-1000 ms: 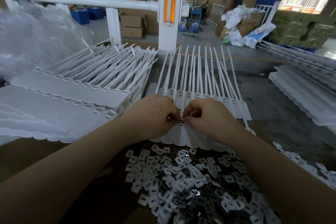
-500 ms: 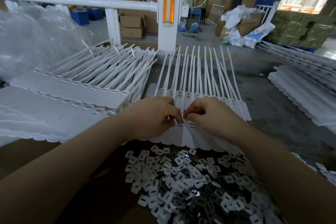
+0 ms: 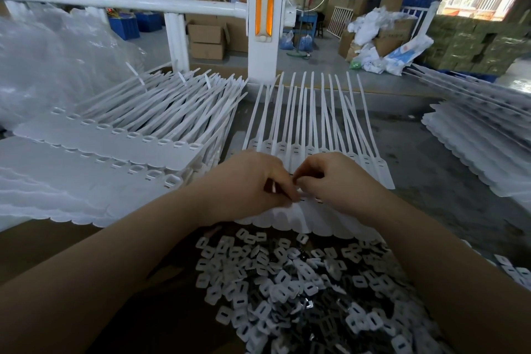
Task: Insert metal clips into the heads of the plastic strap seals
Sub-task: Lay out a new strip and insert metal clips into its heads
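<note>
Both hands meet fingertip to fingertip over the row of seals (image 3: 313, 152) lying flat on the tabletop (image 3: 431, 181). Left hand (image 3: 247, 184) has thumb and forefinger curled together in a pinch right at a seal head; what sits between them is too small to make out. Right hand (image 3: 333, 178) is curled the same way, fingertips pinched down on the same spot, touching the left ones. Clips (image 3: 287, 282), white and metal mixed, sit in a loose pile just nearer the camera than the row, between the two forearms. Straps of the row fan away toward the white post (image 3: 267, 23) behind it. Left of the row, a tall seal stack (image 3: 115, 135), touching its edge. Right of the row, well apart, another stack (image 3: 482, 147).
</note>
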`<state>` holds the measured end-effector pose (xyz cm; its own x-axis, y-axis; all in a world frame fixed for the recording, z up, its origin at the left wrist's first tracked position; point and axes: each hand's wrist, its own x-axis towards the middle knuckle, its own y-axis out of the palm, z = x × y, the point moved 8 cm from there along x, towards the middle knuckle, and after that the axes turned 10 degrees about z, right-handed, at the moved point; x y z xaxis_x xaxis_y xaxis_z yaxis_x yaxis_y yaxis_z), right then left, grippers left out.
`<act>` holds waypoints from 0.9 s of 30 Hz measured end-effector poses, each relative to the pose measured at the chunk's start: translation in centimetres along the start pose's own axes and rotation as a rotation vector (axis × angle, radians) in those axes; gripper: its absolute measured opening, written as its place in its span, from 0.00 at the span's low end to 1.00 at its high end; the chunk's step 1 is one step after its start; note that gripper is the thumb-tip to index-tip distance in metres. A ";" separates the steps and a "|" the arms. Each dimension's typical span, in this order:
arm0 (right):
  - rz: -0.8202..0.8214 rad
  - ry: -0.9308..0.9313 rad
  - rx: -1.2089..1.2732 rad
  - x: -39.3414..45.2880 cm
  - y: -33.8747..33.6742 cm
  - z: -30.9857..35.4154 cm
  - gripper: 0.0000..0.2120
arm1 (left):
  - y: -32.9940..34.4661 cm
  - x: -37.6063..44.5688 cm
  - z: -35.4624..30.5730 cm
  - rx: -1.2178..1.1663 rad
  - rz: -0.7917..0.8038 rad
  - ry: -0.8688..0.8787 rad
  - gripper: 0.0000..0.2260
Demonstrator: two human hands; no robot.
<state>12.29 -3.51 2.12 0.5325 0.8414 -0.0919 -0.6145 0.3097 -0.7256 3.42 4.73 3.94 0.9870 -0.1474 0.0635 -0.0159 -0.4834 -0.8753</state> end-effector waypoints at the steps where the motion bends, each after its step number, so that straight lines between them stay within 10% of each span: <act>1: 0.003 0.002 0.007 0.0 0.0 -0.1 0.11 | 0.5 -0.1 -0.9 -0.041 0.043 0.055 0.07; 21: -0.004 -0.007 0.028 -0.1 -0.1 0.0 0.10 | 3.9 0.5 -2.2 0.043 0.319 0.194 0.12; 27: -0.019 0.010 0.036 -0.3 -0.1 0.1 0.11 | 2.9 0.0 -1.5 -0.060 0.188 0.128 0.05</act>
<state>12.14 -3.73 2.29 0.5501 0.8307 -0.0856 -0.6248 0.3414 -0.7022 3.09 2.02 2.08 0.9375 -0.3463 -0.0345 -0.2110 -0.4868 -0.8477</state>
